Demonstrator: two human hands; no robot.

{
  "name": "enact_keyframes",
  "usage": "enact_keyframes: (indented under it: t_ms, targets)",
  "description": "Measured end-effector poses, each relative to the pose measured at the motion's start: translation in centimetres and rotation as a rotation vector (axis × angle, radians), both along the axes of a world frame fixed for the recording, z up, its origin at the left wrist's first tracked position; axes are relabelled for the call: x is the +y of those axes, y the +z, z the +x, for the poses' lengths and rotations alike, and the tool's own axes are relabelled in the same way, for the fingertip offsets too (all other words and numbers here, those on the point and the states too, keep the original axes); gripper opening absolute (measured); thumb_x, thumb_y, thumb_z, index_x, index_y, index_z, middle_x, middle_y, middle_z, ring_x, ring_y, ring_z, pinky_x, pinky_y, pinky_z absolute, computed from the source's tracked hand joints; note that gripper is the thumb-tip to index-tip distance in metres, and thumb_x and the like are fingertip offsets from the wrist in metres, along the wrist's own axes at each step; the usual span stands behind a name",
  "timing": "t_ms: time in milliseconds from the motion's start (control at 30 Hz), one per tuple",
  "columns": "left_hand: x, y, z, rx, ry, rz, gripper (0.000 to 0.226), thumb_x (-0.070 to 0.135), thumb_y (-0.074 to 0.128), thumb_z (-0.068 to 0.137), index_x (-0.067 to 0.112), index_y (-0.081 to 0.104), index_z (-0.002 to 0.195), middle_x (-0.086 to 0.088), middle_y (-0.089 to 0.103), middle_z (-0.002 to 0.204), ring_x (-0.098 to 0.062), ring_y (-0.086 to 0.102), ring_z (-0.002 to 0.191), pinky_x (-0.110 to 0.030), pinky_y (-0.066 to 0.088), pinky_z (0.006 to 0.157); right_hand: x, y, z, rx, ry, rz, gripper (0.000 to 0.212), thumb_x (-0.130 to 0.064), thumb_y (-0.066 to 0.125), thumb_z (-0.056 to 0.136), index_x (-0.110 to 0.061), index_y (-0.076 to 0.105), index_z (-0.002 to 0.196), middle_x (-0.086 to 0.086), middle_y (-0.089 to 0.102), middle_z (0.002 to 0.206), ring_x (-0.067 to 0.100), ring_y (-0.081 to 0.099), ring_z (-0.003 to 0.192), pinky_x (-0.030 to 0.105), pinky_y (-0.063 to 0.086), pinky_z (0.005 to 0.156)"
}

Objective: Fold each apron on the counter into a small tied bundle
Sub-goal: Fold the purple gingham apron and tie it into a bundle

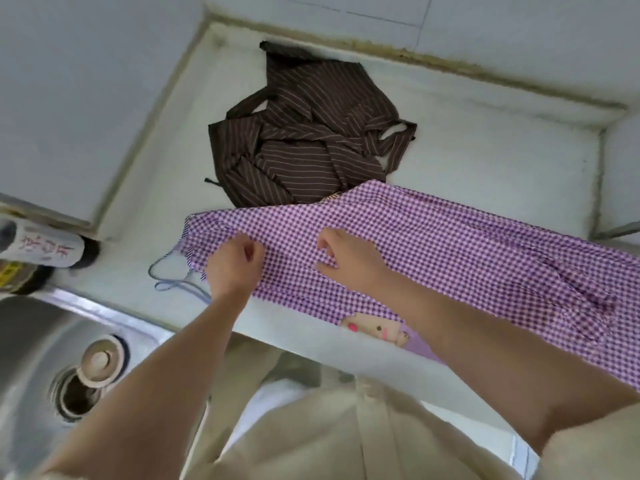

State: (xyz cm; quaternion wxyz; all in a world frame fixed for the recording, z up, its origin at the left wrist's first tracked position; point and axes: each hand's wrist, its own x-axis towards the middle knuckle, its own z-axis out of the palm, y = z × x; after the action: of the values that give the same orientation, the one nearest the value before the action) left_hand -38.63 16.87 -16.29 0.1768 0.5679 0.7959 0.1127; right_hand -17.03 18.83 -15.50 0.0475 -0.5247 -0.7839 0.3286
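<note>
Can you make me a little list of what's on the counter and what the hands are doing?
purple checked apron: spread along the counter, near edge hanging over the front
brown striped apron: crumpled heap behind it, not folded yet
left hand: grips the purple checked apron near its strap end
right hand: pinches the same apron nearer the middle
sink: steel, at the left

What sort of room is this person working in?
Most likely a home kitchen: a stainless steel sink set into a white counter, a labelled bottle beside it, and a brown striped apron and purple checked apron lying on the counter.
</note>
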Motion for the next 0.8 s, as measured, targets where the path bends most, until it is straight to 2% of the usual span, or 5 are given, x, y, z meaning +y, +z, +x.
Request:
enact_keyframes:
  t_ms: [67,267,500,667,800]
  targets:
    - [-1.9,-0.6,-1.8,-0.019,0.068,-0.030,0.013,0.027,0.054,0.092,0.015,0.060,0.093,-0.002,0.062,0.082,-0.021,0.058,0.075,-0.029,0.041,0.063,-0.7,-1.1,-2.1,-0.072,0.047,0.026,0.035,-0.039,0.064,0.091,-0.020,0.049,0.116,-0.004,0.054,0.110,0.012,0.054,0.094,0.026,0.048,0.077]
    - [-2.9,-1.1,-3.8,-0.118,0.082,-0.075,0.040,0.016,0.057,0.089,0.006,0.055,0.128,-0.013,0.058,0.122,-0.030,0.056,0.109,-0.042,0.045,0.091,-0.7,-2.0,-4.4,-0.190,0.064,0.164,0.029,-0.030,0.058,0.093,-0.020,0.047,0.117,-0.001,0.059,0.109,0.014,0.058,0.092,0.025,0.050,0.076]
    - [-1.3,-0.9,-4.5,-0.287,0.219,-0.064,0.032,0.031,0.045,0.099,0.008,0.063,0.111,-0.007,0.066,0.103,-0.020,0.057,0.087,-0.033,0.047,0.078,-0.7,-0.3,-3.0,-0.021,0.241,0.014,0.017,-0.017,0.059,0.092,-0.021,0.055,0.108,-0.011,0.056,0.093,0.003,0.052,0.072,0.019,0.046,0.068]
    - [1.5,0.5,-4.7,-0.958,0.803,-0.097,0.068,0.068,0.037,0.092,0.013,0.050,0.131,-0.005,0.061,0.113,-0.026,0.067,0.092,-0.041,0.053,0.089,-1.6,-1.1,-0.1,-0.080,0.311,-0.051,0.013,-0.014,0.061,0.089,-0.021,0.060,0.100,-0.008,0.062,0.098,0.005,0.057,0.080,0.020,0.051,0.074]
    - [2.0,0.4,-4.9,-0.881,0.889,0.036,0.023,0.035,0.055,0.096,0.015,0.058,0.086,0.001,0.064,0.089,-0.023,0.069,0.082,-0.039,0.060,0.079,-1.5,-1.4,0.8,-0.133,0.276,-0.058,0.012,-0.016,0.060,0.089,-0.022,0.060,0.099,-0.011,0.058,0.095,0.005,0.056,0.082,0.013,0.044,0.069]
